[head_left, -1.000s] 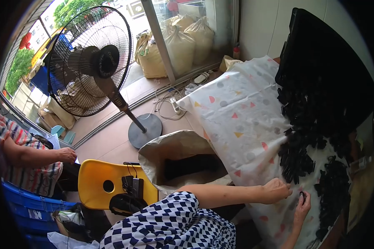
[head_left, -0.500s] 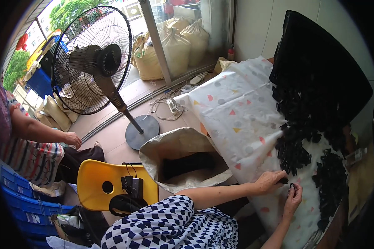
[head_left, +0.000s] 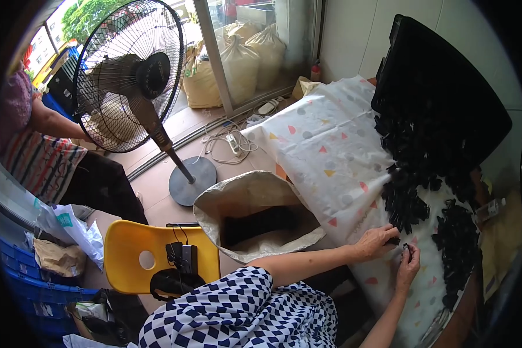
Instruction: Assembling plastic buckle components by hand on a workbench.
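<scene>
Over the near part of the table, my left hand (head_left: 377,243) is closed on a small black plastic piece (head_left: 393,240), which sticks out past the fingertips. Close beside it, my right hand (head_left: 409,264) pinches another small dark piece (head_left: 406,247), mostly hidden by the fingers. The two hands are slightly apart. Just beyond them lies a loose heap of small black plastic pieces (head_left: 409,206). A second heap of black pieces (head_left: 458,249) spreads to the right of my hands. A large black bin (head_left: 441,87) is tipped on its side, with pieces spilling from its mouth.
A white patterned cloth (head_left: 325,151) covers the table. Left of it, an open sack (head_left: 214,203) has dark contents. A yellow chair (head_left: 122,255) carries a black adapter. Farther off are a standing fan (head_left: 151,75), floor cables (head_left: 232,142), blue crates (head_left: 23,278) and another person (head_left: 46,151).
The other person at the left has shifted, and their arm now reaches behind the fan. A white plastic bag has come into sight near the crates. My hands keep nearly the same pose.
</scene>
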`<state>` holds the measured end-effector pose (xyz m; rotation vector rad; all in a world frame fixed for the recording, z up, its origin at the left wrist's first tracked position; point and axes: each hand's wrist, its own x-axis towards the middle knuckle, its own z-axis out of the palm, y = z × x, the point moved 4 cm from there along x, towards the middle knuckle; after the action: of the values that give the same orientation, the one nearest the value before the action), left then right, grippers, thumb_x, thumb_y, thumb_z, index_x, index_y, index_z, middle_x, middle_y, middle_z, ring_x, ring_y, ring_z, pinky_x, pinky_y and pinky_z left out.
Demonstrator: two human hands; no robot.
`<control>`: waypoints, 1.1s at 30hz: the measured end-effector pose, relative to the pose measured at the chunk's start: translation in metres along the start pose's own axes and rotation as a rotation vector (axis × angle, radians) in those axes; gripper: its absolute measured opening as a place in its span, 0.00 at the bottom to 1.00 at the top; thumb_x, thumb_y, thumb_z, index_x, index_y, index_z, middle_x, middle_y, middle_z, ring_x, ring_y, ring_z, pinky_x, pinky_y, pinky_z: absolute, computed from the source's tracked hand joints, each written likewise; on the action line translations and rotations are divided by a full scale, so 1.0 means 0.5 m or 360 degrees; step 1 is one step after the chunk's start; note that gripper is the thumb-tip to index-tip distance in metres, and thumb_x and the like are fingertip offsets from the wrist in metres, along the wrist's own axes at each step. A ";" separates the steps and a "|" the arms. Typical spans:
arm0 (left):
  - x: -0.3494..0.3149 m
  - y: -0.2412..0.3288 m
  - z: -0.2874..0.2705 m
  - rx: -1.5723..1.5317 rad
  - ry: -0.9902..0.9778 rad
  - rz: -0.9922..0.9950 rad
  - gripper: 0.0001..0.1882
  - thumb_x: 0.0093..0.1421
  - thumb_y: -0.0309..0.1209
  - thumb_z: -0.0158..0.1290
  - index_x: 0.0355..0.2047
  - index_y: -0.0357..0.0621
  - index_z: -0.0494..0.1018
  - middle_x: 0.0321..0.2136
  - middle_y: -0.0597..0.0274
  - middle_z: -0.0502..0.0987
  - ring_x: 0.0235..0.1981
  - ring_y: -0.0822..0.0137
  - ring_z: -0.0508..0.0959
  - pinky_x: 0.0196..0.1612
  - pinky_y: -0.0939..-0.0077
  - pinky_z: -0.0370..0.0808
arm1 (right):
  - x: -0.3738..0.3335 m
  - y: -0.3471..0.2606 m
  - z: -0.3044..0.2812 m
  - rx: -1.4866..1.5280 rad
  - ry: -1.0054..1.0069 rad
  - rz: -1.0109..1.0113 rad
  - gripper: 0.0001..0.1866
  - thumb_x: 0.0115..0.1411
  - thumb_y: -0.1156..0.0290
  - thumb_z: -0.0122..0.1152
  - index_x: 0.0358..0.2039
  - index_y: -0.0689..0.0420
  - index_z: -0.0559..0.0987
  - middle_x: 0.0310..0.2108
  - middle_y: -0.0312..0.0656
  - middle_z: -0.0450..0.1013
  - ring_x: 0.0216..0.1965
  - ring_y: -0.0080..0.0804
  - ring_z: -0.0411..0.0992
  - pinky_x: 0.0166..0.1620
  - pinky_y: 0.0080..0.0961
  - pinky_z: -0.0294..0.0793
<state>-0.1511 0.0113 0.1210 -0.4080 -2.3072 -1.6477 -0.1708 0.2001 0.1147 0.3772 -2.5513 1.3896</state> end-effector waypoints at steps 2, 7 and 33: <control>-0.003 0.003 0.007 -0.0003 -0.0007 -0.0004 0.13 0.52 0.28 0.56 0.38 0.44 0.69 0.36 0.55 0.74 0.37 0.49 0.76 0.38 0.60 0.73 | -0.005 0.011 -0.003 0.0029 -0.0002 0.0020 0.08 0.64 0.73 0.52 0.41 0.63 0.72 0.32 0.38 0.70 0.31 0.24 0.67 0.36 0.21 0.70; 0.002 -0.012 0.028 -0.0077 -0.0105 0.0106 0.15 0.49 0.25 0.56 0.40 0.42 0.72 0.35 0.51 0.76 0.39 0.49 0.76 0.42 0.63 0.74 | -0.021 0.020 -0.029 0.0396 0.0079 0.0260 0.08 0.64 0.73 0.53 0.41 0.62 0.72 0.35 0.36 0.71 0.35 0.19 0.68 0.37 0.15 0.69; -0.019 0.077 -0.008 0.0141 -0.0622 0.0388 0.15 0.45 0.20 0.60 0.35 0.41 0.72 0.29 0.58 0.76 0.27 0.59 0.77 0.29 0.72 0.74 | -0.083 -0.095 -0.025 0.1037 -0.0670 0.0916 0.04 0.61 0.75 0.57 0.37 0.60 0.74 0.26 0.31 0.72 0.27 0.16 0.68 0.33 0.15 0.69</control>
<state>-0.1275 0.0192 0.1523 -1.0257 -2.4609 -1.4427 -0.1155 0.1907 0.1464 0.0092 -2.5506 2.6129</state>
